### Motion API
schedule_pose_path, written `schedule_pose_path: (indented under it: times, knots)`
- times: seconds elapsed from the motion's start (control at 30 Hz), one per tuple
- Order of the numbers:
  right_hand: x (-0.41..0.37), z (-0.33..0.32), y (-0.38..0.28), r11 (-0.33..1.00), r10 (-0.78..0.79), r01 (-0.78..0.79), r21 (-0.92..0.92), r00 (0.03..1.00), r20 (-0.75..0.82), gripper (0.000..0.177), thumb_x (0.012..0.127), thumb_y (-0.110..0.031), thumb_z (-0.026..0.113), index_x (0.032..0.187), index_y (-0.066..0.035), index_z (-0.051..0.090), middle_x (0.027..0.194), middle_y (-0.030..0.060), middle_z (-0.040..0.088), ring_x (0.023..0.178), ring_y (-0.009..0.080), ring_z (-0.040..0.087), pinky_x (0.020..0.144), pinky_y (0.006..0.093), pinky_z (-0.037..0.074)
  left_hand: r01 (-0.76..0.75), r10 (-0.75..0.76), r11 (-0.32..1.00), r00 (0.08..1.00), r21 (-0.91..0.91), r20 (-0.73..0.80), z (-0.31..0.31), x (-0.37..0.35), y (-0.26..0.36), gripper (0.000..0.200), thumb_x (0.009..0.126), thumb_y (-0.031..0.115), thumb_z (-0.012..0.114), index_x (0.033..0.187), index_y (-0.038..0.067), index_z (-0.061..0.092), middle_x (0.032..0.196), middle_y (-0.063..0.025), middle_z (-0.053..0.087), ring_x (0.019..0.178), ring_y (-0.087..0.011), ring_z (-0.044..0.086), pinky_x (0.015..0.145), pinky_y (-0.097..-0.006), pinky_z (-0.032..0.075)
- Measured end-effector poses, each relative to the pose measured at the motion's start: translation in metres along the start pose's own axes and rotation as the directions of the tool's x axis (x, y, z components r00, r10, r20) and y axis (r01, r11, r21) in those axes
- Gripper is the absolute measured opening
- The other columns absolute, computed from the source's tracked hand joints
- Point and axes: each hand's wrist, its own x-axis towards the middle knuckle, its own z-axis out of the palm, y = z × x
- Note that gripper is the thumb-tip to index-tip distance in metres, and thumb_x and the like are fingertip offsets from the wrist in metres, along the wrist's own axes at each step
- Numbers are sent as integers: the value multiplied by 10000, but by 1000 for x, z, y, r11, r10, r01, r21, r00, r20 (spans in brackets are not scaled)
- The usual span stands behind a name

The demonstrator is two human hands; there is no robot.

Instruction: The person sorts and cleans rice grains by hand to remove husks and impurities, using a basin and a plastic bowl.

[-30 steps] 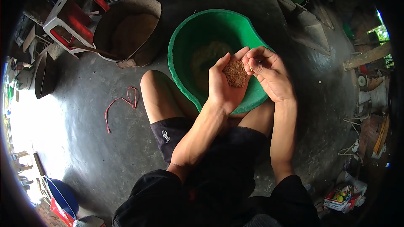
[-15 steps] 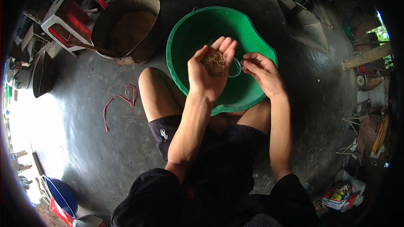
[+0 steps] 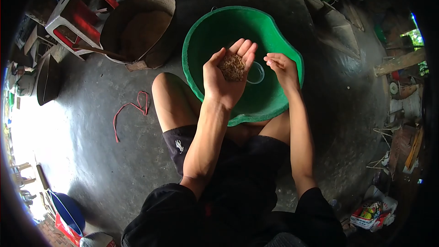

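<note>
My left hand (image 3: 224, 82) is palm up and cupped, with a small heap of brown, husk-like grains (image 3: 232, 67) on the palm and lower fingers. It is above a large green plastic basin (image 3: 270, 105) with a dented rim, set between my bent legs. Inside the basin, partly behind my left hand, is a small clear round dish (image 3: 256, 73); I cannot make out its contents. My right hand (image 3: 284, 68) hovers over the basin's right side, apart from the left. Its fingers are stretched toward the left, with the thumb beside them and nothing visible in them.
A big round metal pan (image 3: 164, 18) with brown material in it stands at the upper left, beside a white and red stool (image 3: 68, 13). A red cord (image 3: 129, 105) lies on the dark floor. At lower left is a blue bucket (image 3: 68, 210); at lower right, a plastic bag (image 3: 372, 212).
My right hand has drawn slightly up and away from the dish, and its fingers have straightened from a pinch. My left hand with the grains has hardly moved.
</note>
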Motion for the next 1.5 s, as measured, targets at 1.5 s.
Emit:
schedule_pose_path:
  times: [1.5]
  knots:
    - [-78,14,-127,867,-271,153,474,944,191,239,874,8,681,1106,11,626,990,90,683,886,132,645,864,269,529,231,-209,971,943,-59,260,1,-17,-37,472,1023,291,315,1224,-60,559,1132,-142,651,1000,-223,603,974,-346,442]
